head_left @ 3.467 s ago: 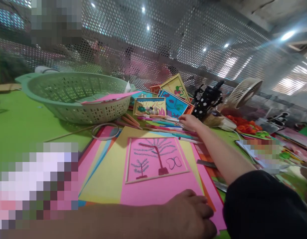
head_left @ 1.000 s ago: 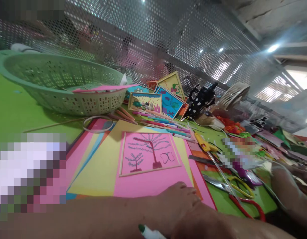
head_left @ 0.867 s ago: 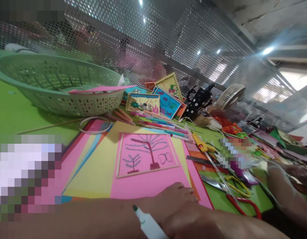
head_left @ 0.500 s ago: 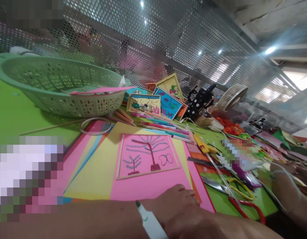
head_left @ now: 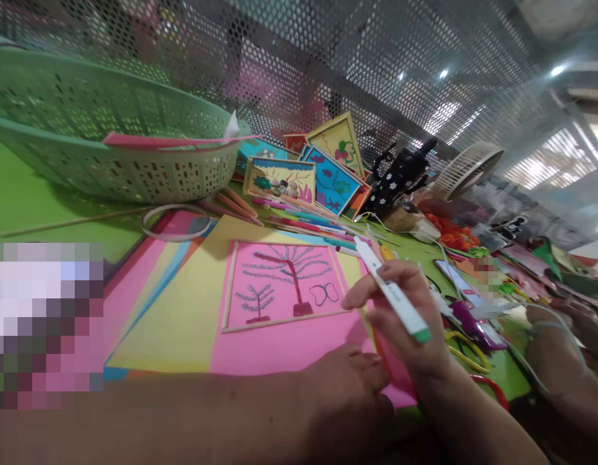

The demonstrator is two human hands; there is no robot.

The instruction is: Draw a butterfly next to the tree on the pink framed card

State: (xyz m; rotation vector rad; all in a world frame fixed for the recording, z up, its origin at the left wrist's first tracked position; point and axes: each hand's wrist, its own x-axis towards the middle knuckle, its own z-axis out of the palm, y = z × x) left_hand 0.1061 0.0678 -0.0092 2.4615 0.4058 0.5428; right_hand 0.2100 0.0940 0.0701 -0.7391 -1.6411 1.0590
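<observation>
My right hand (head_left: 405,310) is closed around a white marker (head_left: 393,294) with a green end, held tilted above the right edge of a drawing. The drawing (head_left: 274,307) is pink, edged with thin pale sticks, and shows two dark-red-trunked trees and a butterfly outline. It lies on pink and yellow sheets (head_left: 168,329). My left hand (head_left: 345,387) rests on the pink sheet below the drawing, its forearm across the bottom of the view. Its fingers are curled; whatever may be inside them is hidden.
A green basket (head_left: 158,174) stands at the left beside a pale ring (head_left: 175,223). Markers (head_left: 313,226) and framed pictures (head_left: 328,181) lie behind the drawing. Yellow-handled scissors (head_left: 468,352) and a purple object (head_left: 476,326) are at the right, near another person's arm (head_left: 551,349).
My right hand has risen from beside my left hand to the drawing's right edge, carrying the marker and turning it. My left hand stays low on the paper. The view has shifted slightly.
</observation>
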